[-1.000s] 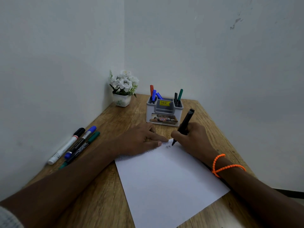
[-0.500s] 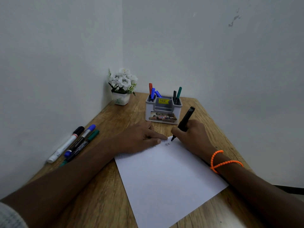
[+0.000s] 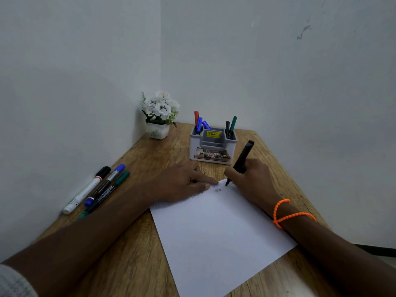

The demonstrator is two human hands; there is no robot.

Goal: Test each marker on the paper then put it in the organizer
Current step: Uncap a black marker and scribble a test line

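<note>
Head view: organizer (image 3: pixel 212 154) with five markers, right-hand grip (image 3: pixel 248 179) around black marker (image 3: pixel 241 162).

One wide-angle view only, from the person's head, looking forward and down over both forearms into the wall corner. The left hand (image 3: pixel 186 181) and right hand (image 3: pixel 251 180) sit mid-frame, fairly close; the organizer (image 3: pixel 213 150) stands just beyond them.

Paper (image 3: pixel 218 232) on the table (image 3: pixel 137 264) near its front edge, organizer (image 3: pixel 212 150) behind the paper toward the back edge, flower pot (image 3: pixel 158 130) in the back left corner, three markers (image 3: pixel 100 189) side by side along the left edge.
</note>
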